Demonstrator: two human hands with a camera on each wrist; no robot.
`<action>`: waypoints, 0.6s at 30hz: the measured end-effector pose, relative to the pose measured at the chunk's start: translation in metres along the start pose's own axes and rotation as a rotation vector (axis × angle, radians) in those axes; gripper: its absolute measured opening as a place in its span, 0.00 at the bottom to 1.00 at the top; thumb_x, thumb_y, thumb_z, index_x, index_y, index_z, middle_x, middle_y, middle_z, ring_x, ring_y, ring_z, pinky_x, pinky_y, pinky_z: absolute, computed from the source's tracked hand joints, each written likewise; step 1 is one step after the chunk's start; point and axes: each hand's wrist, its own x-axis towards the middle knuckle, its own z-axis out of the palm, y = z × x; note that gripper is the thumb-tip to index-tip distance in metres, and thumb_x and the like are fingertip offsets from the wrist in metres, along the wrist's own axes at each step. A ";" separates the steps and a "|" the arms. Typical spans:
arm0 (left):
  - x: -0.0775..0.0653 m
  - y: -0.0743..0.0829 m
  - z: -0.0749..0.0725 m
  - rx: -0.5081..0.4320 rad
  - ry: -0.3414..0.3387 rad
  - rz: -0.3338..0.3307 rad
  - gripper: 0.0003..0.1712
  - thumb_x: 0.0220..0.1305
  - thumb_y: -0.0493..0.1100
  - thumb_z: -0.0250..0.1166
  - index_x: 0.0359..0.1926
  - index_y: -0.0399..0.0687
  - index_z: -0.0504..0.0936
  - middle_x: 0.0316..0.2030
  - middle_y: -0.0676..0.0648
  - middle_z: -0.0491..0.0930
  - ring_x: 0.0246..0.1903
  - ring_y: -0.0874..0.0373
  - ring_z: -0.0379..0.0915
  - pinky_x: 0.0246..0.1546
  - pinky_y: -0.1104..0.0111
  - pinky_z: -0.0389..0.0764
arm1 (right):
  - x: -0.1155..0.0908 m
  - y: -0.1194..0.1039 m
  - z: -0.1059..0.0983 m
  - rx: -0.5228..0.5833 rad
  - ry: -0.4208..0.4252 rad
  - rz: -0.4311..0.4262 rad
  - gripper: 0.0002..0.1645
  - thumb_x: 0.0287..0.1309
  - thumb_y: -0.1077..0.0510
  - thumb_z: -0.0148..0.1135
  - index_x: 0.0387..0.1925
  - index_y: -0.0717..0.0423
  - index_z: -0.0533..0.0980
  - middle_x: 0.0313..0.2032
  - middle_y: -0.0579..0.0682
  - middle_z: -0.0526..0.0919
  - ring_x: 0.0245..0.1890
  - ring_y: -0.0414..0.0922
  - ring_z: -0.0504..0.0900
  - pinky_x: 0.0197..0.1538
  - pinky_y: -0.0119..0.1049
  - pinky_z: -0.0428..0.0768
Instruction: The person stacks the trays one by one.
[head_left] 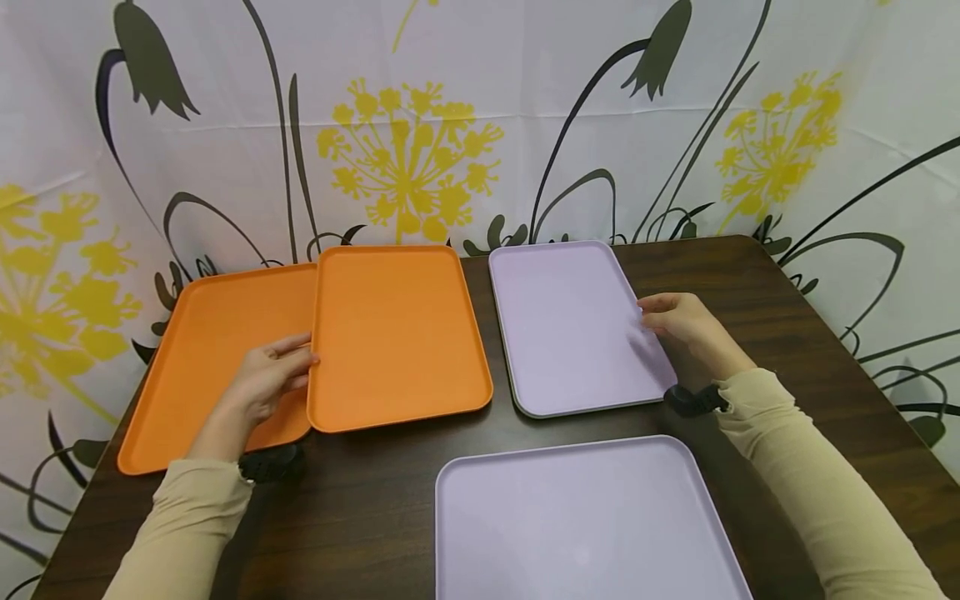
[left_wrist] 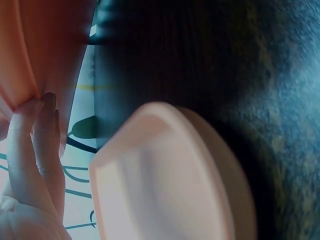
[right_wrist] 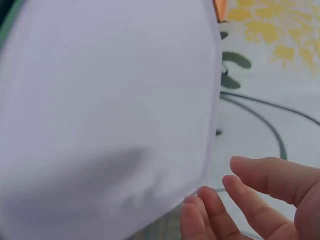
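Note:
My left hand pinches the left edge of an orange tray, which overlaps a second orange tray at the left. In the left wrist view, the fingers meet the rim of the held tray, and the other tray lies apart on the table. At the right edge of a lilac tray is my right hand. The right wrist view shows its fingertips at that tray's rim, the thumb apart from it. Whether those fingertips touch the rim I cannot tell.
Another lilac tray lies at the near side, cut off by the frame. A thin darker edge shows under the far lilac tray. All stand on a dark wooden table, with a flower-patterned curtain behind it.

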 end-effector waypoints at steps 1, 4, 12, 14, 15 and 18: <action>0.000 0.000 0.000 -0.011 0.001 0.000 0.43 0.67 0.38 0.59 0.73 0.34 0.44 0.27 0.68 0.81 0.24 0.73 0.80 0.26 0.79 0.82 | 0.001 -0.005 0.003 -0.003 0.002 0.000 0.29 0.63 0.61 0.55 0.63 0.72 0.66 0.59 0.68 0.72 0.34 0.26 0.73 0.46 0.22 0.78; -0.002 0.002 0.001 -0.040 0.005 0.003 0.44 0.66 0.38 0.59 0.73 0.34 0.43 0.27 0.67 0.82 0.24 0.72 0.80 0.26 0.79 0.83 | 0.004 -0.018 0.012 0.007 -0.005 -0.004 0.28 0.64 0.61 0.55 0.63 0.70 0.66 0.60 0.68 0.72 0.36 0.28 0.74 0.54 0.30 0.80; -0.007 0.006 0.004 -0.086 0.002 0.002 0.44 0.66 0.39 0.59 0.74 0.34 0.43 0.27 0.65 0.83 0.26 0.72 0.81 0.28 0.78 0.84 | 0.014 -0.048 0.045 0.094 -0.063 -0.044 0.27 0.64 0.64 0.53 0.63 0.70 0.66 0.61 0.68 0.71 0.57 0.52 0.74 0.64 0.45 0.75; -0.007 0.007 0.005 -0.099 -0.003 0.008 0.44 0.66 0.39 0.59 0.74 0.34 0.42 0.27 0.64 0.83 0.26 0.72 0.82 0.28 0.77 0.84 | 0.017 -0.053 0.053 0.123 -0.078 -0.054 0.27 0.64 0.65 0.53 0.64 0.70 0.65 0.61 0.68 0.71 0.59 0.55 0.73 0.65 0.47 0.74; -0.007 0.008 0.006 -0.106 -0.003 0.012 0.45 0.66 0.39 0.59 0.74 0.34 0.42 0.27 0.64 0.83 0.26 0.72 0.82 0.28 0.77 0.84 | 0.018 -0.056 0.057 0.134 -0.085 -0.061 0.27 0.64 0.65 0.53 0.64 0.70 0.65 0.61 0.68 0.71 0.59 0.54 0.73 0.64 0.47 0.74; -0.007 0.008 0.008 -0.118 -0.007 0.029 0.44 0.66 0.38 0.59 0.73 0.33 0.42 0.28 0.64 0.83 0.28 0.72 0.81 0.28 0.78 0.84 | 0.020 -0.063 0.070 0.174 -0.103 -0.074 0.28 0.64 0.66 0.53 0.64 0.70 0.64 0.60 0.69 0.71 0.52 0.47 0.77 0.62 0.44 0.77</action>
